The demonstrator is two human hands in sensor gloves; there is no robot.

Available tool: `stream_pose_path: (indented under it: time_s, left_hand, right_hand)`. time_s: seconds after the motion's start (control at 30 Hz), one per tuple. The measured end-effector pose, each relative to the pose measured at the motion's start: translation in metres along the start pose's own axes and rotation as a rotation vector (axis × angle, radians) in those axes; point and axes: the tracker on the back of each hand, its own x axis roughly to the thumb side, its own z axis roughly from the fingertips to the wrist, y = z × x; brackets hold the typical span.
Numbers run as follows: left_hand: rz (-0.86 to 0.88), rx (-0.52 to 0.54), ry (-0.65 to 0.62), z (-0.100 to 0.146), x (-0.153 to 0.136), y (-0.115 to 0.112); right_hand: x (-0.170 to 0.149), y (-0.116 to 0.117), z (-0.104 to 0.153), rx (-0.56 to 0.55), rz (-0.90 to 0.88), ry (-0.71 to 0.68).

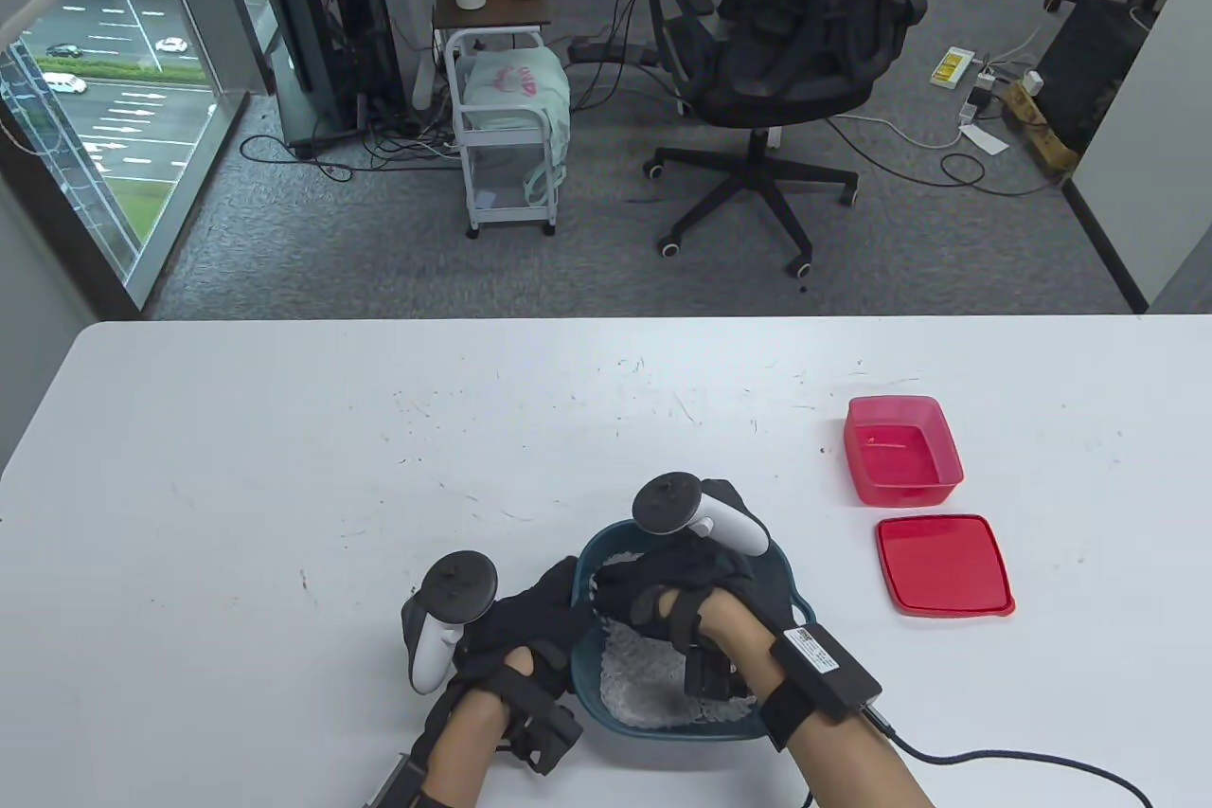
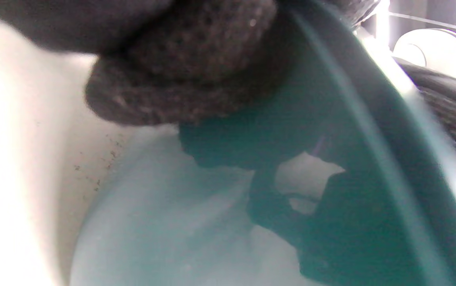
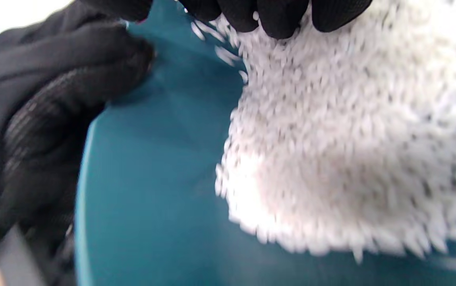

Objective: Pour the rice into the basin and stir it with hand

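You've got a teal basin (image 1: 781, 576), white rice (image 3: 351, 139), black gloves on both hands, a translucent red container (image 1: 904, 453), red lid (image 1: 944, 564), white table (image 1: 284, 467).

Black knit gloves, white-and-black trackers, black wrist straps, labelled black box, black cable, bare forearms

Both hands crowd basin (image 1: 781, 595); red box (image 1: 902, 450) & lid (image 1: 944, 564) block right, left tabletop (image 1: 237, 486) free.

table view high, looking down; wrist views close, sharing basin (image 1: 778, 581)
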Motion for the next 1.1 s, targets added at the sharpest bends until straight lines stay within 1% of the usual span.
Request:
stream_pose_path:
  time_s: [0.07, 0.1, 0.17, 0.2, 0.3, 0.33, 0.4, 0.57, 0.63, 0.7, 0.77, 0.83, 0.93, 0.97, 1.03, 1.1]
  left_hand:
    - [0.002, 0.000, 0.000, 0.000, -0.001, 0.000]
    - [0.005, -0.001, 0.000, 0.000, -0.001, 0.000]
    - [0.006, -0.001, 0.001, 0.000, 0.000, 0.000]
    - [0.005, 0.000, 0.002, 0.000, 0.000, 0.000]
    - [0.005, 0.003, 0.005, 0.000, 0.000, 0.000]
    - [0.005, 0.004, 0.006, 0.000, 0.000, 0.000]
    - [0.006, 0.003, 0.006, 0.000, 0.000, 0.000]
    - [0.003, 0.008, 0.011, 0.001, 0.000, -0.001]
    - [0.004, 0.010, 0.013, 0.001, 0.000, -0.001]
    - [0.005, 0.013, 0.015, 0.001, 0.000, -0.001]
    - [0.007, 0.014, 0.016, 0.001, 0.000, -0.002]
    - [0.008, 0.013, 0.016, 0.001, 0.000, -0.002]
    - [0.009, 0.011, 0.013, 0.001, 0.000, -0.002]
    - [0.008, 0.009, 0.011, 0.001, 0.000, -0.002]
    - [0.007, 0.005, 0.007, 0.001, 0.000, -0.002]
    - [0.007, 0.002, 0.004, 0.001, 0.000, -0.002]
  right_hand:
    - [0.001, -0.005, 0.002, -0.072, 0.100, 0.072]
    - [0.001, -0.007, 0.004, -0.101, 0.167, 0.132]
    - [-0.001, -0.008, 0.006, -0.119, 0.282, 0.227]
    - [-0.003, -0.007, 0.007, -0.110, 0.352, 0.296]
    - [-0.007, -0.004, 0.011, -0.084, 0.527, 0.443]
    - [-0.008, -0.003, 0.012, -0.076, 0.553, 0.461]
    - [-0.010, 0.004, 0.014, -0.016, 0.603, 0.495]
    - [-0.010, 0.023, 0.017, 0.110, 0.609, 0.472]
    - [-0.009, 0.028, 0.018, 0.155, 0.592, 0.437]
    - [-0.009, 0.032, 0.018, 0.206, 0.514, 0.372]
    - [-0.008, 0.038, 0.015, 0.301, 0.378, 0.224]
    - [-0.005, 0.039, 0.013, 0.334, 0.271, 0.103]
    - [-0.003, 0.038, 0.010, 0.377, 0.092, -0.024]
    - [-0.002, 0.037, 0.009, 0.381, 0.050, -0.047]
    - [0.000, 0.032, 0.007, 0.358, 0.015, -0.080]
    - [0.000, 0.025, 0.004, 0.313, 0.013, -0.072]
